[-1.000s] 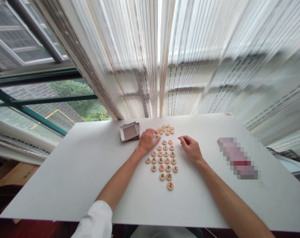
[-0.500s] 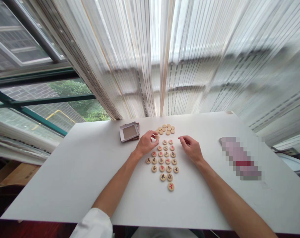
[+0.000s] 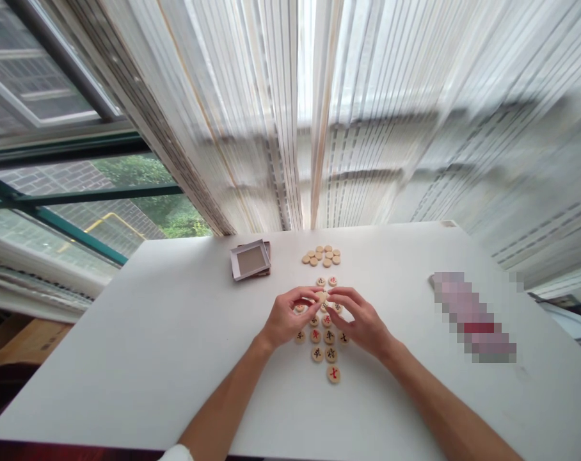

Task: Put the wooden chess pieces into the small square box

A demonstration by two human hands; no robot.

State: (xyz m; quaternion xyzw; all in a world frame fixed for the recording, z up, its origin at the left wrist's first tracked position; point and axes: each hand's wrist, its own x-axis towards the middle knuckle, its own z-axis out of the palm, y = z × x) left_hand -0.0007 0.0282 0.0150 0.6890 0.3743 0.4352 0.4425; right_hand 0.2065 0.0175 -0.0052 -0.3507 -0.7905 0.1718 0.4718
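Round wooden chess pieces with red and black characters lie face up in rows [image 3: 329, 353] on the white table [image 3: 151, 333]. A small cluster of face-down pieces [image 3: 322, 255] sits farther back. My left hand [image 3: 288, 315] and my right hand [image 3: 358, 320] meet above the rows, fingertips pinched together on one wooden piece [image 3: 322, 297] between them. Both hands cover part of the middle rows.
A small open cardboard box [image 3: 250, 259] rests at the back left of the pieces. A blurred-out pink object [image 3: 473, 317] lies to the right. Striped curtains hang behind the table's far edge, with a window at the left.
My left hand took a piece from the far cluster and drew back toward me. My right hand moved in to meet it over the rows, both now pinching the piece.
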